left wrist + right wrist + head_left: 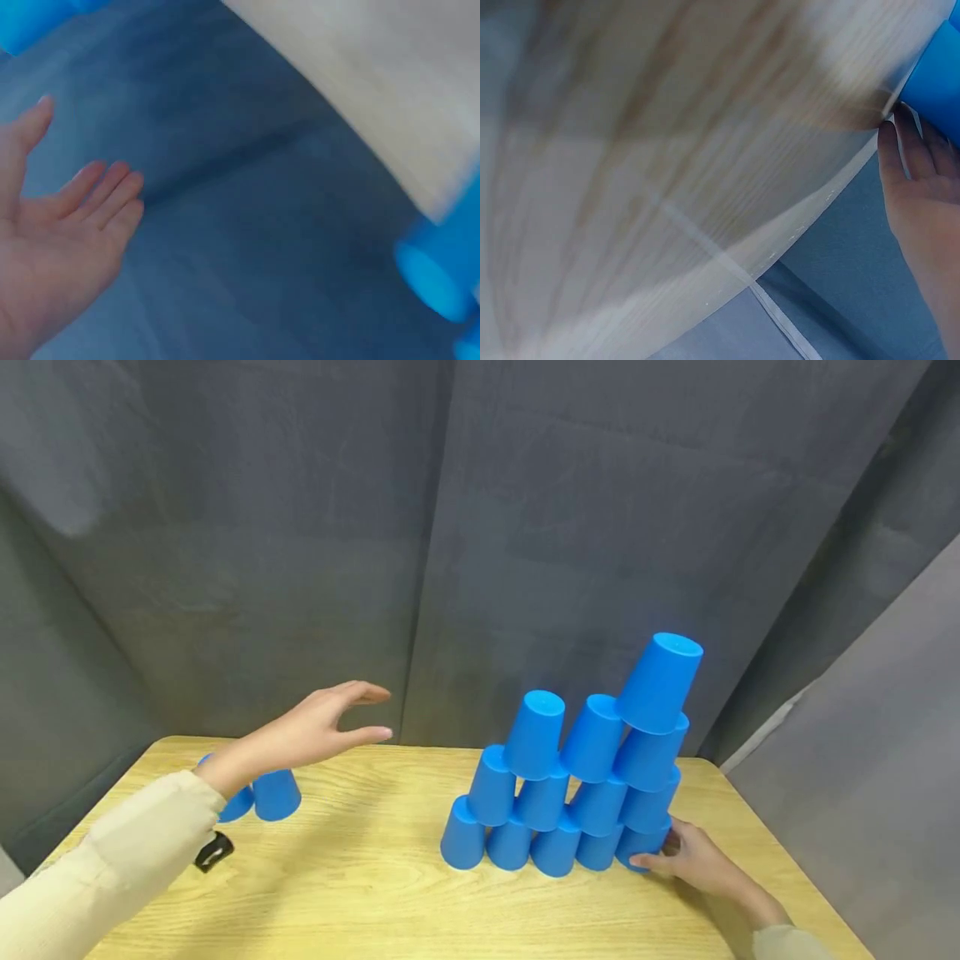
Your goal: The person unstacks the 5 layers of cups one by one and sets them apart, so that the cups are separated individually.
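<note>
Two blue tapered plastic cups [277, 795] stand upside down on the pale wood-grain table [360, 893] at the frame's left, partly behind the left forearm. Left of centre, the left hand [311, 727] is raised, thumb and fingers well apart, holding nothing. Right of centre rises a stack of upturned blue plastic cups [542, 802]: five at the bottom, then four, three, and one at top right. At lower right, the half-closed right hand [697, 860] holds the bottom row's rightmost cup [639, 842], thumb in front, fingers at its right side.
</note>
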Demonstrator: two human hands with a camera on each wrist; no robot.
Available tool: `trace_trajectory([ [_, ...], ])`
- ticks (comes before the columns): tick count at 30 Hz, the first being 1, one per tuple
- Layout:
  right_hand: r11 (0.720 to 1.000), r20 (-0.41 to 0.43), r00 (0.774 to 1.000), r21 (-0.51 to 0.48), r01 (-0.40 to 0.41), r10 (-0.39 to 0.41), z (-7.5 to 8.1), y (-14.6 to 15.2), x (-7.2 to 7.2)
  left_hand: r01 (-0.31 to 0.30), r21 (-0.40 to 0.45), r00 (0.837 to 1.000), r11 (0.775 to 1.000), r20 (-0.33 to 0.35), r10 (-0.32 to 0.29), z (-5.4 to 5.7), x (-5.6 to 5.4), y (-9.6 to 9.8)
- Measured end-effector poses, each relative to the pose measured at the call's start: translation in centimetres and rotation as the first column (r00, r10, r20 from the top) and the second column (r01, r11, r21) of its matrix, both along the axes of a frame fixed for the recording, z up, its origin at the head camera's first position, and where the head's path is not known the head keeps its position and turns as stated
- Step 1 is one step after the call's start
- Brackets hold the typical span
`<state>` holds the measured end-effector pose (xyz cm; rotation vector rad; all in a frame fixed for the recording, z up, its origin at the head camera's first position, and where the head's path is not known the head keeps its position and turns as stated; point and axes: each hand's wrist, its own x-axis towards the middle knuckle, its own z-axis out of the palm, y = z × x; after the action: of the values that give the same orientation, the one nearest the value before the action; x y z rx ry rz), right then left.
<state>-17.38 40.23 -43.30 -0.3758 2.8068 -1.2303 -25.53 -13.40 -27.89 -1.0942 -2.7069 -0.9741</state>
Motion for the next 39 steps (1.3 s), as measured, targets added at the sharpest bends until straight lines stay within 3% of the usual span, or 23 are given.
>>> trace_trajectory([
  [3, 1.0, 0.004, 1.0, -0.002, 0.004, -0.004, 0.0, 0.0, 0.1, 0.039, 0.122, 0.999, 0.992, -0.016, -0.038, 1.9, 0.5, 4.0],
  [7, 1.0, 0.008, 1.0, -0.009, 0.003, -0.003, -0.1, -0.1, 0.1, 0.092, 0.25, 0.996, 0.964, -0.039, -0.085, 4.7, 1.0, 9.5],
  [13, 1.0, 0.0, 1.0, -0.012, -0.011, 0.011, -0.1, -0.5, -0.2, 0.135, 0.295, 0.99, 0.946, -0.013, -0.138, 8.0, 1.5, 16.4],
  [18, 0.999, -0.023, 0.999, -0.01, -0.038, 0.038, 0.1, -1.0, -0.5, 0.161, 0.308, 0.983, 0.938, 0.032, -0.18, 9.1, 1.5, 20.4],
  [27, 0.999, -0.003, 1.0, -0.024, -0.029, 0.029, -0.1, -1.4, -0.8, 0.203, 0.289, 0.974, 0.935, 0.04, -0.224, 9.9, 1.8, 24.5],
  [33, 0.999, -0.003, 0.999, -0.026, -0.036, 0.036, -0.3, -1.3, -1.2, 0.234, 0.298, 0.968, 0.926, 0.019, -0.251, 10.1, 1.8, 25.2],
  [39, 1.0, 0.012, 1.0, -0.02, -0.024, 0.024, -0.5, -1.1, -1.3, 0.236, 0.314, 0.965, 0.92, 0.04, -0.261, 10.2, 1.8, 25.4],
])
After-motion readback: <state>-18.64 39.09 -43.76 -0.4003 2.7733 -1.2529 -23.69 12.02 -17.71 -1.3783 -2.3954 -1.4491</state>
